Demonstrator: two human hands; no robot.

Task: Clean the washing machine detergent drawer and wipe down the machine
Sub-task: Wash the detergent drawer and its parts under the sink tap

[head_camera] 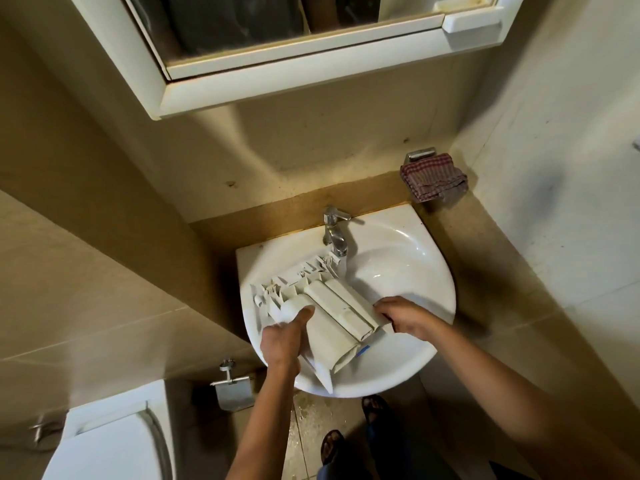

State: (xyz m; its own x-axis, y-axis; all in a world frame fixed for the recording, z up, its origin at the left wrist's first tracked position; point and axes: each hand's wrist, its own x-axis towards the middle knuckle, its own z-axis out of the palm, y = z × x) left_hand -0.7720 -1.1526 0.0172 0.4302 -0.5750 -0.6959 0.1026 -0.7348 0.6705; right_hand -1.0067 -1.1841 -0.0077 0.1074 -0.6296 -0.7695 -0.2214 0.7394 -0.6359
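Note:
The white detergent drawer (332, 306) lies upside down and slanted across the white wash basin (415, 271), its far end close under the chrome tap (334, 233). My left hand (282, 341) grips the drawer's near left side, thumb stretched up along its edge. My right hand (403, 317) holds the drawer's right edge with curled fingers. A small blue part (364, 350) shows at the drawer's near right corner. No water is visibly running from the tap.
A red-checked cloth (434, 178) sits on a wall holder at the back right. A white mirror cabinet (277, 46) hangs above the basin. A toilet (107, 441) and a metal paper holder (232, 386) are at the lower left. My feet (353, 427) stand on the tiled floor.

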